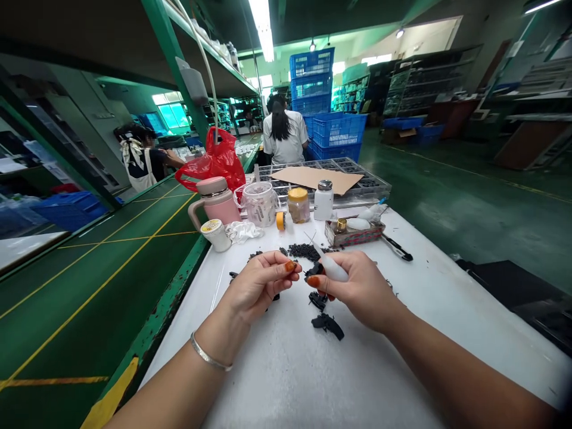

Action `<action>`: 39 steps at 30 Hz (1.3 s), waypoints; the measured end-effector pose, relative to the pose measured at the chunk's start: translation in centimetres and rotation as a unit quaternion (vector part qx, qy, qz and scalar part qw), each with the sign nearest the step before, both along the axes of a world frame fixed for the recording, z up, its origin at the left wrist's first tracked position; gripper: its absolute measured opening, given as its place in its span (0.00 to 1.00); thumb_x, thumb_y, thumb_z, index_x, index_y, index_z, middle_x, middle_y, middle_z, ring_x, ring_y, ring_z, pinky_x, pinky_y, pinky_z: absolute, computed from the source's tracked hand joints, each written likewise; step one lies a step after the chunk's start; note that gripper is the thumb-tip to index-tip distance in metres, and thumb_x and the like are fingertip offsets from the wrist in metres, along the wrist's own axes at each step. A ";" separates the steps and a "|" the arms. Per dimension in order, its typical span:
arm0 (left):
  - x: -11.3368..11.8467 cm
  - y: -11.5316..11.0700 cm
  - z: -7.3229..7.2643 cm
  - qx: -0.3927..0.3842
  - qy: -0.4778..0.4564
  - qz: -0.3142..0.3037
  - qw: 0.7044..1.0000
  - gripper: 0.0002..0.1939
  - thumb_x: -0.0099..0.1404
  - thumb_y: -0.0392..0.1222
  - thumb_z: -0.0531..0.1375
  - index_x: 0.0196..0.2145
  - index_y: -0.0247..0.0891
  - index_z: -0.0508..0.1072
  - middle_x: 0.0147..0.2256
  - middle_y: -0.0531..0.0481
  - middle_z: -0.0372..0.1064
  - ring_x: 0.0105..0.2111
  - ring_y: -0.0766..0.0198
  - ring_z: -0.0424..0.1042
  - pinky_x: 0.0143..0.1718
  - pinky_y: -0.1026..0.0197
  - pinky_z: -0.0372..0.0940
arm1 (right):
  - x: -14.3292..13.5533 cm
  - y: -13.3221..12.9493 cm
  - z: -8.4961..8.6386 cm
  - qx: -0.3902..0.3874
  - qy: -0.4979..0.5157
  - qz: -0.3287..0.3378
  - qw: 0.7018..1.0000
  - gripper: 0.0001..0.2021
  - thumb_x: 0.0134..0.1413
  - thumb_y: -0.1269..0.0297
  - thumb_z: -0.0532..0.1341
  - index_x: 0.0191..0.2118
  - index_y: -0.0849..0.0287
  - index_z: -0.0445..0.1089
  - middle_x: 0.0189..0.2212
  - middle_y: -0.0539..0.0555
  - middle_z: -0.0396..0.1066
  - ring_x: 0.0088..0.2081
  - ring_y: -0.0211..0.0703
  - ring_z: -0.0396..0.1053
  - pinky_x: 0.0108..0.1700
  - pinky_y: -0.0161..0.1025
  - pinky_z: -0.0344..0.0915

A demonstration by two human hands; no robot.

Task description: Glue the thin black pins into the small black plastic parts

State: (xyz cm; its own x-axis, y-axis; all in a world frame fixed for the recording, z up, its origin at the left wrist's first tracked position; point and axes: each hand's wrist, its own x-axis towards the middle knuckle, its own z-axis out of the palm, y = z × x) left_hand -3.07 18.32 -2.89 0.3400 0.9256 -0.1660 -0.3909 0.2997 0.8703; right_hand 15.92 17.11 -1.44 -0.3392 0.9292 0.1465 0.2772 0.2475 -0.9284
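your right hand [357, 286] is curled firmly around a white squeeze bottle [336, 269], its thin tip angled up and away from you; a black part [314, 271] sits at the same fingertips. your left hand [261, 277] is pinched, thumb to forefinger, just beside it; whether a tiny piece is held there cannot be told. below the right hand, a curved black piece [328, 326] lies on the white tabletop [277, 375], near a pile of small black pieces [306, 251].

handling, as judged: the black part looks light and stiff, probably plastic, with slim projections that may snap; take it by its broader body. the bottle appears light and soft-walled, so grip it around the middle without pressing hard, and keep the fine tip clear of your fingers
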 end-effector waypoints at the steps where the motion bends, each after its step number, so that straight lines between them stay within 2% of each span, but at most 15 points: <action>1: 0.0 0.0 -0.2 -0.004 -0.013 -0.004 1.000 0.09 0.50 0.33 0.70 0.27 0.31 0.73 0.29 0.48 0.73 0.28 0.71 0.72 0.27 0.74 0.67 | 0.0 -0.1 0.0 -0.001 -0.001 0.002 1.000 0.12 0.49 0.61 0.63 0.22 0.61 0.65 0.18 0.48 0.64 0.22 0.35 0.60 0.24 0.33 0.55; 5: -0.2 0.3 -0.9 -0.016 -0.043 -0.017 0.999 0.12 0.49 0.33 0.71 0.33 0.32 0.76 0.29 0.49 0.73 0.27 0.72 0.72 0.28 0.75 0.67 | 0.0 -0.2 0.1 -0.005 -0.010 0.009 1.000 0.11 0.50 0.62 0.63 0.22 0.61 0.65 0.18 0.48 0.64 0.22 0.36 0.60 0.24 0.32 0.54; 12: -0.1 -0.1 -1.8 -0.019 -0.030 -0.049 0.998 0.09 0.50 0.35 0.70 0.30 0.34 0.77 0.27 0.51 0.71 0.27 0.69 0.71 0.28 0.70 0.68 | -0.3 -0.3 0.1 0.018 -0.022 0.017 0.999 0.12 0.49 0.65 0.63 0.20 0.61 0.64 0.16 0.46 0.61 0.21 0.33 0.56 0.22 0.31 0.50; 22: 0.1 -0.4 -1.9 -0.029 -0.022 -0.044 0.998 0.09 0.48 0.34 0.71 0.28 0.34 0.77 0.26 0.51 0.71 0.26 0.70 0.71 0.28 0.70 0.69 | -0.3 -0.5 -0.2 0.043 -0.053 0.003 0.998 0.16 0.49 0.63 0.63 0.18 0.60 0.58 0.15 0.45 0.57 0.20 0.33 0.53 0.21 0.32 0.47; 39: 0.1 -0.4 -1.8 -0.022 -0.010 -0.039 0.999 0.10 0.46 0.37 0.72 0.26 0.34 0.76 0.26 0.51 0.71 0.26 0.69 0.71 0.27 0.69 0.69 | -0.4 -0.3 -0.4 0.050 -0.073 0.000 0.996 0.16 0.49 0.63 0.63 0.18 0.60 0.57 0.15 0.45 0.56 0.20 0.32 0.52 0.20 0.31 0.47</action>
